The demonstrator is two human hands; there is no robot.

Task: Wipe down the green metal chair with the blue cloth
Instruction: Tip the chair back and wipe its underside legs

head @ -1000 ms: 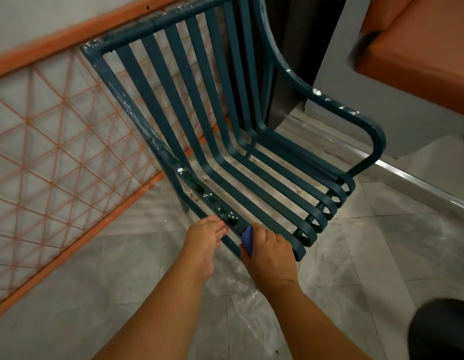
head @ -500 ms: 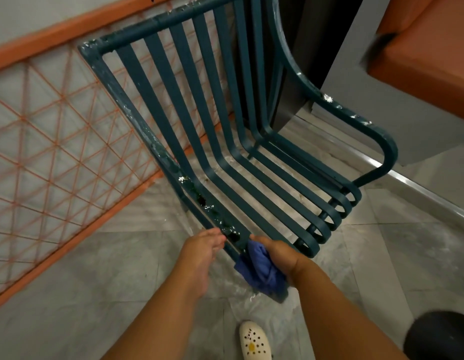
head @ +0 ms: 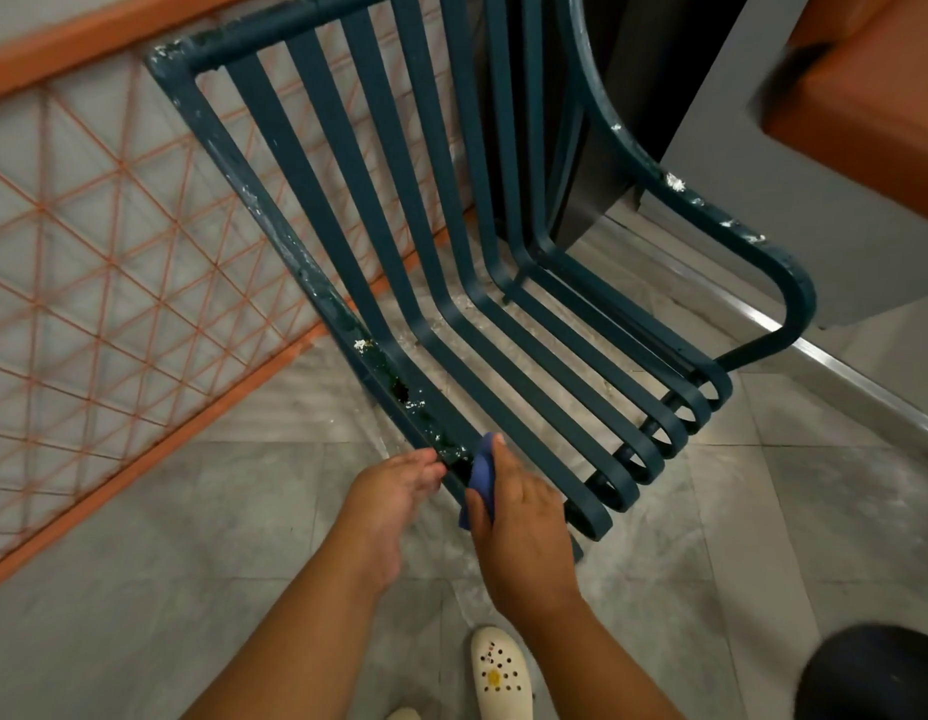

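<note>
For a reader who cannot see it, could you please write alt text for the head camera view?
Seen from above, a right hand presses a blue cloth against the front of a green metal chair's side rail, and the left hand touches the same rail beside it. White specks dot the frame, and a white clog stands on the grey tiled floor below.

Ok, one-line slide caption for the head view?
Right hand presses blue cloth on green chair frame; left hand steadies it.

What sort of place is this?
Probably a balcony or terrace, though I can't be sure: a slatted green metal chair of the outdoor kind, grey floor tiles, and an orange lattice railing alongside.
</note>
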